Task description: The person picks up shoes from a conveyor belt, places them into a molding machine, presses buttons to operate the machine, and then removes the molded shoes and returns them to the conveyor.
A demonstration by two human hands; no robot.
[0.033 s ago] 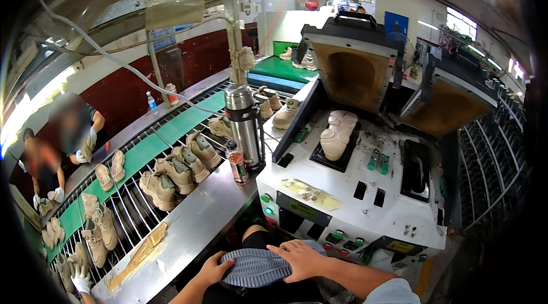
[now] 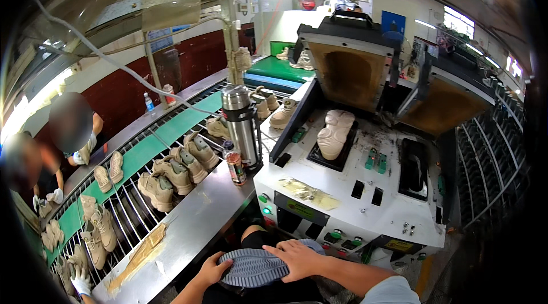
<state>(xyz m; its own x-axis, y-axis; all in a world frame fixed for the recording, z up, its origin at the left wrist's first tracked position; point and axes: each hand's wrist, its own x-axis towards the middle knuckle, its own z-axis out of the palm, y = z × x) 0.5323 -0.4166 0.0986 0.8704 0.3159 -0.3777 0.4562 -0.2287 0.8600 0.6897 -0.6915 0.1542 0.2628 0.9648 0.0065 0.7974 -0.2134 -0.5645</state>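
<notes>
A shoe with a grey ridged sole [image 2: 255, 268] lies across my lap, its tread facing up. My left hand [image 2: 212, 268] grips its left end, thumb on the edge of the sole. My right hand [image 2: 298, 258] is wrapped over the other end, fingers pressed on the tread. Most of the shoe's upper is hidden beneath. In front of me stands a white press machine [image 2: 274, 176] with two raised lids. A beige shoe [image 2: 335, 139], sole up, sits in its left bay, while a black mould [image 2: 413, 168] shows in the right one.
On the left, beige shoes [image 2: 155, 191] stand on a roller conveyor [image 2: 132, 208]. A steel flask [image 2: 238, 127] and a small bottle [image 2: 234, 162] stand on its metal ledge [image 2: 191, 221]. Co-workers' gloved hands [image 2: 80, 281] are along the conveyor. Black racks [image 2: 488, 161] rise at right.
The whole view has shifted slightly. A co-worker at the far left has moved a little; my hands keep the same hold on the shoe.
</notes>
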